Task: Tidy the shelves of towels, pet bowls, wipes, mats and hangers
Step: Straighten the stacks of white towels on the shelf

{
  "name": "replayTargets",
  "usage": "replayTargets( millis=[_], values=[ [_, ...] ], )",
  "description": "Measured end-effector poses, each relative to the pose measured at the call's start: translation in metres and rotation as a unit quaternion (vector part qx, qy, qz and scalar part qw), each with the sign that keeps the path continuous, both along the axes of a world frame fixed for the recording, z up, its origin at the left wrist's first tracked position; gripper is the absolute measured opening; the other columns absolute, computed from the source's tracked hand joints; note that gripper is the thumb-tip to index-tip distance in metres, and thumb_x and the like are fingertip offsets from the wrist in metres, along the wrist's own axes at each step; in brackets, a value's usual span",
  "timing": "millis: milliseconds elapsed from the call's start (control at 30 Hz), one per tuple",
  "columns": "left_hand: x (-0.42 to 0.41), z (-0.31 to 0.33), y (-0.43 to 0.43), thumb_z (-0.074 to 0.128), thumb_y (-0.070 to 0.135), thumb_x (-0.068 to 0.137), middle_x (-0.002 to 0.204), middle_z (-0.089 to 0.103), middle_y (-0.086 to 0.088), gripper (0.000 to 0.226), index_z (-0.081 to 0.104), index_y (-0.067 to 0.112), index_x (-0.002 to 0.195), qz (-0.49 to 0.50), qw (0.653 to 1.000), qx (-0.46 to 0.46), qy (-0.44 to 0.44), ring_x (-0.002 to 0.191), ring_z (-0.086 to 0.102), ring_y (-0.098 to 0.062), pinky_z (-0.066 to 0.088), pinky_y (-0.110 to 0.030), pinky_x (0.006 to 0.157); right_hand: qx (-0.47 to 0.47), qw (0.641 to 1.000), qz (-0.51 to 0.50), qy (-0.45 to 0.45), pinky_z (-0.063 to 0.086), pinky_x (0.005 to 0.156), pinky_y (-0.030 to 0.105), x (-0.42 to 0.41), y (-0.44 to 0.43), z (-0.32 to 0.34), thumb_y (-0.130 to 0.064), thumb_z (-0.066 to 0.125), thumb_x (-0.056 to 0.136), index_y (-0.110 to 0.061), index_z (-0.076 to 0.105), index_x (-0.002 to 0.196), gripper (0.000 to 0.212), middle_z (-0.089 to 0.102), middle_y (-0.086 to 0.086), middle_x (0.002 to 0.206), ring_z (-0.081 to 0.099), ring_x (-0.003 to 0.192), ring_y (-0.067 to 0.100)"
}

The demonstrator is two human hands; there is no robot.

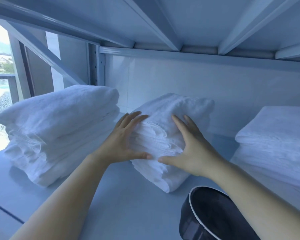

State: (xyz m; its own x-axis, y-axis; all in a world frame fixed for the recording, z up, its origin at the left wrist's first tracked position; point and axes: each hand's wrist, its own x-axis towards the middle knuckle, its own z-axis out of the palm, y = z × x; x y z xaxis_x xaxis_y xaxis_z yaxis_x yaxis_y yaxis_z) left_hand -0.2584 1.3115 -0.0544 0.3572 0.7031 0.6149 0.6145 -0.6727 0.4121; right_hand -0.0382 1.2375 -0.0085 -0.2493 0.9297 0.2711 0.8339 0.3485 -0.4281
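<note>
A folded stack of white towels (pixel 171 110) lies in the middle of the white shelf (pixel 111 196). My left hand (pixel 123 141) presses flat against its left side, fingers straight, thumb under the front edge. On the stack's right front my right hand (pixel 192 146) lies with spread straight fingers, thumb pointing left. A larger pile of white towels (pixel 59 127) sits to the left, another white stack (pixel 275 141) to the right. A dark pet bowl (pixel 211 217) with a white rim stands at the front right, partly under my right forearm.
The shelf above (pixel 180 23) with its metal braces hangs low overhead. A white back wall (pixel 180 78) closes the rear. A shelf upright (pixel 95 64) stands behind the left pile, and a window (pixel 0 84) lies further left.
</note>
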Motion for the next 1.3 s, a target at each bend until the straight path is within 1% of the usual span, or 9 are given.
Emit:
replayTargets(
  millis=[100,233,467,600,700,800,933,1133,1300],
  values=[
    [-0.002,0.001,0.001,0.076,0.073,0.043,0.153,0.012,0.019,0.115,0.019,0.050,0.140,-0.002,1.000,-0.013,0.015,0.142,0.009,-0.005,0.021,-0.037,0.115,0.007,0.999,-0.014,-0.050,0.019,0.115,0.035,-0.007,0.003,-0.004,-0.056,0.080,0.056,-0.048,-0.009,0.143,0.124,-0.025,-0.010,0.152,-0.018,0.143,0.014],
    [-0.001,0.000,0.001,0.079,0.070,0.041,0.152,0.012,0.018,0.120,0.016,0.051,0.141,-0.001,1.000,-0.015,0.019,0.142,0.009,-0.006,0.021,-0.037,0.113,0.009,0.997,-0.016,-0.081,0.027,0.110,0.037,-0.007,0.008,-0.006,-0.052,0.081,0.057,-0.046,-0.010,0.143,0.126,-0.029,-0.010,0.150,-0.018,0.143,0.020],
    [0.028,-0.009,-0.006,0.077,0.071,0.043,0.147,0.015,0.016,0.117,0.016,0.050,0.141,0.031,0.999,0.019,-0.005,0.137,0.011,-0.012,0.021,-0.033,0.106,-0.002,0.995,-0.007,-0.102,0.036,0.107,0.040,0.022,0.010,-0.002,-0.042,0.082,0.057,-0.054,-0.008,0.140,0.122,-0.028,-0.021,0.148,-0.012,0.144,0.011],
    [0.033,-0.009,-0.008,0.077,0.069,0.047,0.150,0.013,0.014,0.115,0.013,0.051,0.141,0.041,0.998,0.031,0.023,0.138,0.009,-0.016,0.022,-0.033,0.104,0.000,0.995,-0.025,-0.100,0.036,0.107,0.038,0.031,0.010,0.000,-0.039,0.083,0.060,-0.057,-0.006,0.139,0.121,-0.029,-0.021,0.149,-0.011,0.144,0.007],
    [0.020,-0.008,-0.002,0.082,0.059,0.049,0.149,0.012,0.021,0.114,0.012,0.055,0.140,0.021,0.998,0.035,0.040,0.135,0.010,-0.008,0.023,-0.030,0.101,0.027,0.995,-0.031,-0.090,0.038,0.104,0.033,0.028,0.005,-0.005,-0.038,0.082,0.063,-0.053,-0.005,0.141,0.118,-0.026,-0.021,0.150,-0.004,0.144,0.006],
    [0.014,-0.007,0.002,0.085,0.049,0.052,0.149,0.016,0.021,0.113,0.016,0.052,0.141,0.028,0.997,0.056,0.051,0.132,0.013,-0.003,0.026,-0.028,0.100,0.042,0.994,-0.021,-0.094,0.037,0.106,0.034,0.025,0.001,-0.011,-0.039,0.082,0.064,-0.045,-0.007,0.144,0.120,-0.025,-0.023,0.149,-0.001,0.144,0.007],
    [0.020,-0.010,0.001,0.085,0.044,0.055,0.148,0.023,0.018,0.103,0.025,0.047,0.140,0.034,0.996,0.076,0.020,0.133,0.020,-0.011,0.025,-0.028,0.102,0.031,0.990,-0.021,-0.138,0.037,0.107,0.038,0.027,0.002,-0.011,-0.040,0.082,0.064,-0.041,-0.014,0.144,0.125,-0.030,-0.022,0.148,-0.004,0.143,0.009],
    [0.036,-0.014,-0.003,0.083,0.045,0.058,0.149,0.023,0.017,0.100,0.026,0.046,0.140,0.062,0.994,0.092,0.023,0.135,0.020,-0.019,0.025,-0.028,0.100,0.031,0.989,-0.028,-0.140,0.035,0.105,0.030,0.038,0.008,-0.006,-0.029,0.081,0.069,-0.039,-0.006,0.146,0.116,-0.024,-0.021,0.151,0.000,0.143,0.007],
    [0.033,-0.010,-0.004,0.083,0.044,0.060,0.150,0.022,0.019,0.098,0.026,0.048,0.140,0.052,0.995,0.082,0.036,0.135,0.019,-0.017,0.026,-0.027,0.100,0.035,0.989,-0.039,-0.135,0.035,0.106,0.031,0.041,0.009,-0.006,-0.025,0.081,0.069,-0.041,-0.002,0.146,0.115,-0.021,-0.021,0.152,0.004,0.143,0.006]
  ],
)
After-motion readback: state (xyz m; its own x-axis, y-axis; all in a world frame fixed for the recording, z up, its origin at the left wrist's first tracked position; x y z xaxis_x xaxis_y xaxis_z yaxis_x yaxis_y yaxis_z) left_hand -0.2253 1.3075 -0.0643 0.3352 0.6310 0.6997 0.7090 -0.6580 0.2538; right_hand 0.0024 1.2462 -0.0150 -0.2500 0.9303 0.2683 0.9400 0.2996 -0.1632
